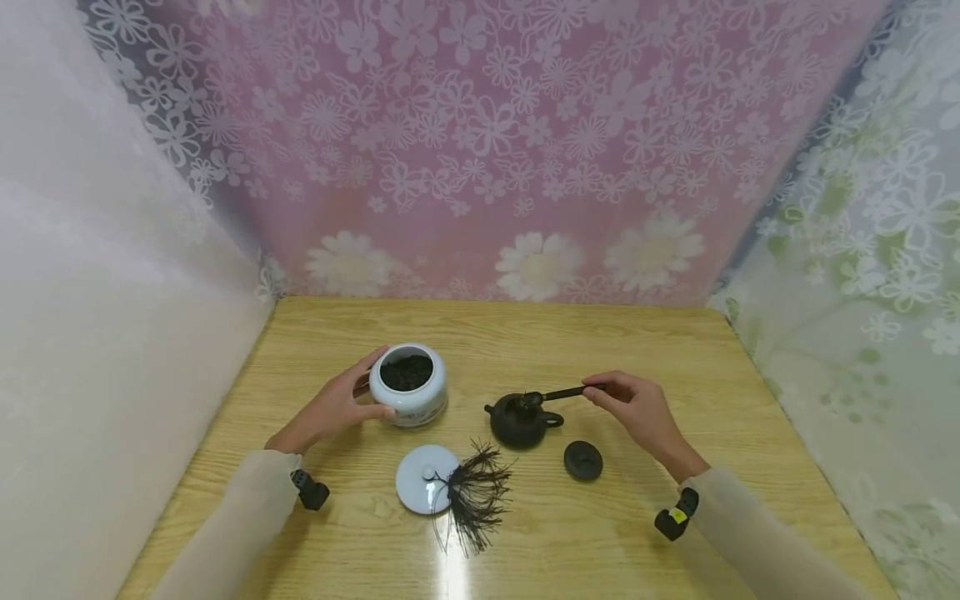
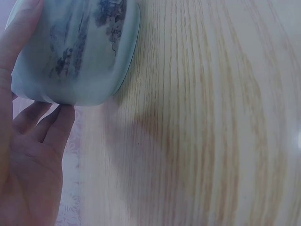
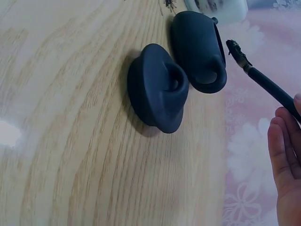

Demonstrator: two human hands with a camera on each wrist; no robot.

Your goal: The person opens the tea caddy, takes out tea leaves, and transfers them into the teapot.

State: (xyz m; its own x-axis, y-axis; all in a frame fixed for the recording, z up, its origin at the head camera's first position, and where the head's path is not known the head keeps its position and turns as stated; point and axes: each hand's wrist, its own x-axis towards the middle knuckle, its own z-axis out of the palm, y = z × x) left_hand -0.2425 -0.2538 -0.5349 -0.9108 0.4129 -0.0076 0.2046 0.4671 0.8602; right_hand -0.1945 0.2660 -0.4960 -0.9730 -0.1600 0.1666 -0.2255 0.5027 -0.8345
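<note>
My left hand (image 1: 337, 406) grips the side of a white porcelain jar (image 1: 422, 410), thumb at the front and fingers behind. Dark tea leaves (image 1: 407, 372) show through its uncovered mouth; the left wrist view shows a dark painted pattern on its wall. My right hand (image 1: 636, 410) pinches the dark handle of a small tea scoop (image 3: 269, 85). Leaves sit on the scoop's head, which is above the uncovered mouth of a dark clay teapot (image 1: 516, 432). To the teapot's lower right, the teapot lid (image 1: 583, 461) lies on the table.
In front of the jar, its white lid (image 1: 422, 473) lies on the wooden table (image 1: 352, 542). A dark bundle of thin strands (image 1: 477, 500) overlaps the lid's right edge. Flowered cloth (image 1: 480, 167) hangs behind the table, with pale sheets at both sides.
</note>
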